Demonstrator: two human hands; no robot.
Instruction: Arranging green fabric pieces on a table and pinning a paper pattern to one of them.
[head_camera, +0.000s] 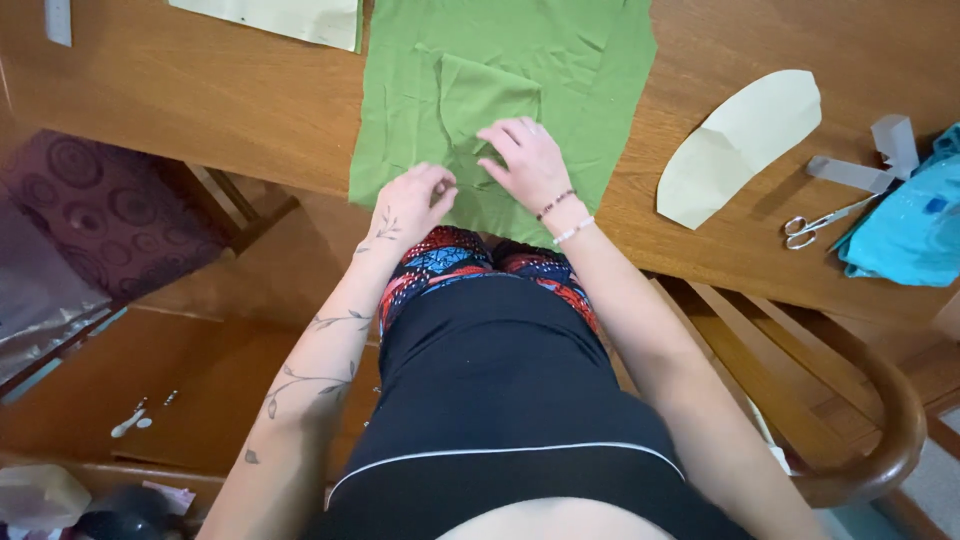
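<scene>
A green cloth (520, 60) lies spread flat on the wooden surface (200, 90), running from the top edge of the view down to the near edge of that surface, where its lower end hangs slightly over in front of the person. A smaller folded piece of the same green fabric (485, 95) sits on top of it, near the middle.

The right hand (530, 160) rests palm-down on the cloth just at 5 o'clock from the folded piece, fingers spread and flat, pressing on the fabric rather than gripping it. The left hand (418, 200) is at 8 o'clock from the right one, at the cloth's near edge, its fingers curled in and pinching the fabric there.

At 3 o'clock from the cloth, well apart, a pale paper pattern piece (740, 145) with a curved edge lies on the surface. Farther toward 3 o'clock are a pair of scissors (820, 222), a grey strip (870, 160) and a bunched turquoise fabric (910, 225). At 11 o'clock, another pale paper sheet (290, 18) touches the cloth's left edge. A curved wooden chair (880, 400) stands at 5 o'clock.
</scene>
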